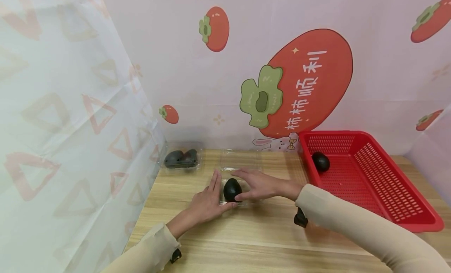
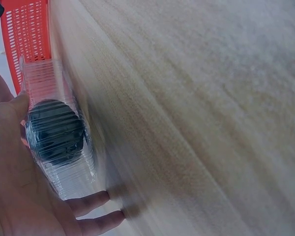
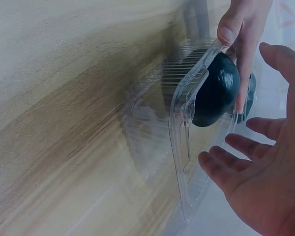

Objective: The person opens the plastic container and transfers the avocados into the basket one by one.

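Black egg-shaped fruit (image 1: 232, 190) sits in the open clear plastic box (image 3: 178, 125), left grip (image 1: 211, 200) straight-fingered against it, right grip (image 1: 258, 185) spread, so probably half filled, with two dark fruits (image 1: 174, 158) already packed far left and another black round fruit (image 1: 321, 162) left in the red plastic basket (image 1: 384, 175).

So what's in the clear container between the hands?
One dark avocado, toward the left. In the head view, the right hand hides part of the container, and the avocado hides what's beneath.
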`<state>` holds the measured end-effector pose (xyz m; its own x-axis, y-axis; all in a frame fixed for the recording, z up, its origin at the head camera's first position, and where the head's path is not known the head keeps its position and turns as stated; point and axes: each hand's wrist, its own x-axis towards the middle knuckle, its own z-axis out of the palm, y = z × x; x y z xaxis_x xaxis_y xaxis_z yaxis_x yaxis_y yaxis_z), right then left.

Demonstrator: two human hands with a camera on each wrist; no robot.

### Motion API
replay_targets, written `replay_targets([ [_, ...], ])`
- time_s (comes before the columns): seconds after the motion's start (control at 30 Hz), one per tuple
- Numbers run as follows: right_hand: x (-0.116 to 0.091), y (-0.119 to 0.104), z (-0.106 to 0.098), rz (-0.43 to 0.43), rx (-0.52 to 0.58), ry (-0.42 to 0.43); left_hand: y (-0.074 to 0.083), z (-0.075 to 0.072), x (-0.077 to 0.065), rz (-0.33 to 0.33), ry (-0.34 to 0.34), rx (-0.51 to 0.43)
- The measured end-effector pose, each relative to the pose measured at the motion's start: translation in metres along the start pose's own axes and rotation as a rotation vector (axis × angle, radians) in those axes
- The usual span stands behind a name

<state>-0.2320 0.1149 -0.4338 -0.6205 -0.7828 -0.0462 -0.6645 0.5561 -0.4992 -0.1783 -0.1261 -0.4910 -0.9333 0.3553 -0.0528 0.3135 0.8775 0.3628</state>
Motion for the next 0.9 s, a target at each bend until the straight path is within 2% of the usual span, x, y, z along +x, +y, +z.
replay_targets([
  [0.9, 0.021, 0.0, 0.017, 0.023, -0.028, -0.006, -0.001, 0.001, 0.0, 0.017, 0.008, 0.001],
])
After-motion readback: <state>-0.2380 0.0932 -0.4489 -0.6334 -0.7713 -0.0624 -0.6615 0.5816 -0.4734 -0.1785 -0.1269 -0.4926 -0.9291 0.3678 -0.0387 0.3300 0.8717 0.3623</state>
